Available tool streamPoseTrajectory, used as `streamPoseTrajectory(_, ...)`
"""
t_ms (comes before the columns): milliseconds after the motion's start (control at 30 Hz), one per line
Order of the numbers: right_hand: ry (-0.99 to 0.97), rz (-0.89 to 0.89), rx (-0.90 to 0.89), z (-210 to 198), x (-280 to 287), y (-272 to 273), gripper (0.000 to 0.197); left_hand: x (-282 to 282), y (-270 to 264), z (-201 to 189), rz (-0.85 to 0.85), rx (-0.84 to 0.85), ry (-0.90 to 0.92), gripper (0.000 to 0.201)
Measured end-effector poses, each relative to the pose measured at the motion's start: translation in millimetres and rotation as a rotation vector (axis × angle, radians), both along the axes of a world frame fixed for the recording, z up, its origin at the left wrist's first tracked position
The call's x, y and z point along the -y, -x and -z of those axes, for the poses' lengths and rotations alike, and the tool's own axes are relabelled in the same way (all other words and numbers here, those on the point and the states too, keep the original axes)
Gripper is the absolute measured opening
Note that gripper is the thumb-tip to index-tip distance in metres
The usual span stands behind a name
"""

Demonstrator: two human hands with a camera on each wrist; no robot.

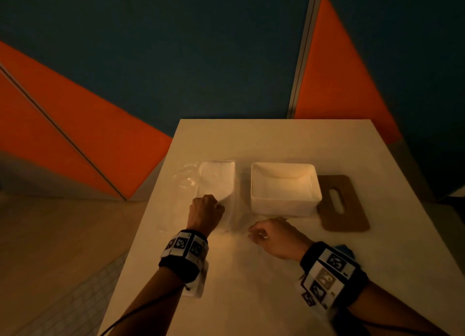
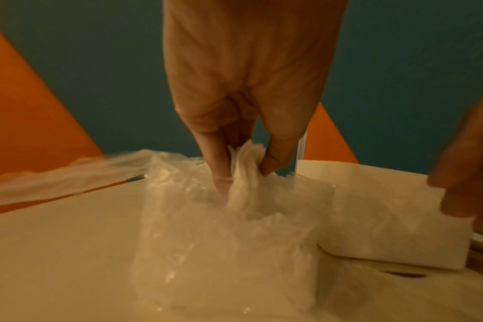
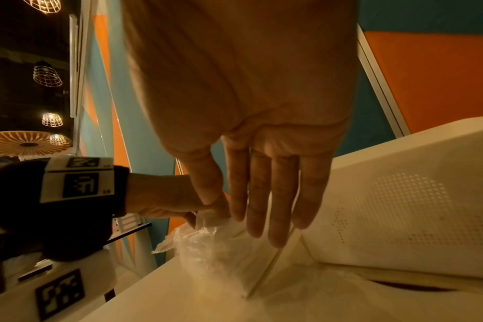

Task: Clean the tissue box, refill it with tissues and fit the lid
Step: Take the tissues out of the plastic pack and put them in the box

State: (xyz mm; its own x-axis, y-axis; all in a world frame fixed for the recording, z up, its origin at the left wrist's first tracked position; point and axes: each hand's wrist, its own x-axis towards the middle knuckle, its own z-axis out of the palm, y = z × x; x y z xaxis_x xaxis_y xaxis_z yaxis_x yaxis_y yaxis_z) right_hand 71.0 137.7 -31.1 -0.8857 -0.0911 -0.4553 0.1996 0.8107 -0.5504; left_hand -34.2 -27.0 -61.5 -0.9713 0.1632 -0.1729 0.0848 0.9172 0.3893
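The tissue pack (image 1: 217,178), in a clear plastic wrapper (image 2: 221,228), lies on the table left of the open white tissue box (image 1: 284,187). My left hand (image 1: 206,209) pinches a bunched fold of the wrapper between thumb and fingers (image 2: 245,161). My right hand (image 1: 269,235) hovers in front of the box with straight fingers (image 3: 262,207), its tips by the wrapper's (image 3: 213,250) near edge, holding nothing I can make out. The wooden lid (image 1: 342,202) with its slot lies flat to the right of the box, partly under it.
The pale table (image 1: 251,285) ends at a left edge close to the pack. A blue cloth (image 1: 344,247) peeks out behind my right wrist. An orange and teal wall panel (image 1: 176,58) stands behind the table.
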Motion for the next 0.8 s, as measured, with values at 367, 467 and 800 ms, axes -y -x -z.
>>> streamPoseTrajectory(367, 0.352, 0.243, -0.032, -13, 18, 51, 0.034, 37, -8, -5, 0.218, -0.568, -0.201, 0.025)
streamPoseTrajectory(467, 0.722, 0.562, 0.131, -22, 27, 75, 0.050, 45, -19, -13, 0.308, -0.681, -0.147, 0.037)
streamPoseTrajectory(800, 0.973, 0.815, 0.027, -57, -18, 95, 0.010, 36, -22, -35, 0.755, -1.035, -0.099, 0.030)
